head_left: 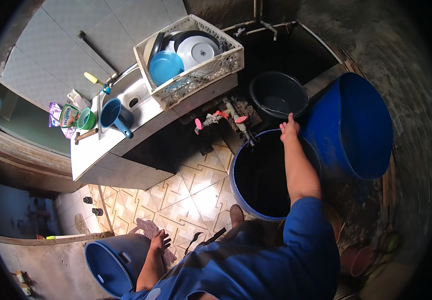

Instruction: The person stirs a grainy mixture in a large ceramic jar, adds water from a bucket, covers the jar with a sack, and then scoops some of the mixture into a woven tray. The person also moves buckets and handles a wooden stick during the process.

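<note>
My right hand (pixel 289 130) is stretched forward over an open blue barrel (pixel 236 192) filled with something dark. Its fingers close at the near rim of a black bucket (pixel 271 92) with a thin handle, which sits behind the barrel. Down at the left, my left hand (pixel 159 242) has its fingers curled about a pinkish cloth (pixel 148 227), which hangs out on both sides of it. Beside that hand a blue drum (pixel 107 270) lies with its opening facing left.
Right of the bucket stands a tall blue barrel (pixel 326 120). Pipes with pink-handled taps (pixel 238 120) jut out above the near barrel. On the counter (pixel 101 147) are a sink (pixel 135 90), a blue dipper (pixel 111 114), a green bowl (pixel 86 119) and a white crate (pixel 191 82) of dishes.
</note>
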A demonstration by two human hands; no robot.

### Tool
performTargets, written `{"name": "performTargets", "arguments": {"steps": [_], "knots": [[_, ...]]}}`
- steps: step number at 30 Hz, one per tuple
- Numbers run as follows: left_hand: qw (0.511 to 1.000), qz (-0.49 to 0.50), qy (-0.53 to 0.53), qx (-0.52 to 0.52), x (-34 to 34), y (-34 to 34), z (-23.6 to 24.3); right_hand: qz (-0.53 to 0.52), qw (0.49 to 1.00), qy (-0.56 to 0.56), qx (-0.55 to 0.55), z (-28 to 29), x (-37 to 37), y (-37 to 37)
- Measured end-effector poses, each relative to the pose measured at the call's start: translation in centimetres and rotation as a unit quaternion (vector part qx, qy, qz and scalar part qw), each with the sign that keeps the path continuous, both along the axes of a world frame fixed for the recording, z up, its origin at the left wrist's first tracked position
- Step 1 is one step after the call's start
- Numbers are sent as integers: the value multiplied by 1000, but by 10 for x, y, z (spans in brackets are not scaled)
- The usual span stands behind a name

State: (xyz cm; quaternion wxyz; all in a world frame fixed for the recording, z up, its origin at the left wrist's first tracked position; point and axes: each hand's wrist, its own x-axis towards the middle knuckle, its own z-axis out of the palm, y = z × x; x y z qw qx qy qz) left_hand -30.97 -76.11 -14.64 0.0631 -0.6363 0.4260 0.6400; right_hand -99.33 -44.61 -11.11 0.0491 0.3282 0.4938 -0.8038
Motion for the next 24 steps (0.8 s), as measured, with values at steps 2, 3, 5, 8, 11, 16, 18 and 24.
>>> {"name": "performTargets", "arguments": {"steps": [2, 3, 5, 8, 11, 16, 18, 24], "knots": [[1000, 19, -16, 5, 2, 3, -1, -6, 1000, -21, 7, -2, -21, -3], [999, 31, -19, 10, 3, 5, -1, 1, 1000, -28, 4, -2, -28, -5], [999, 34, -30, 25, 4, 7, -2, -4, 998, -65, -25, -2, -38, -7], [998, 32, -44, 31, -2, 6, -4, 2, 993, -115, -35, -8, -47, -8], [998, 24, -42, 25, -15, 4, -7, 61, 991, -61, -98, -17, -53, -6], [999, -8, -27, 17, -44, 1, -4, 34, 997, -13, -72, -2, -46, -14], [999, -30, -11, 23, -57, -2, -3, 45, 996, 23, -74, 23, -31, -6], [995, -85, 8, 44, -88, -13, -13, 144, 972, 183, -3, 123, 67, 71]]}}
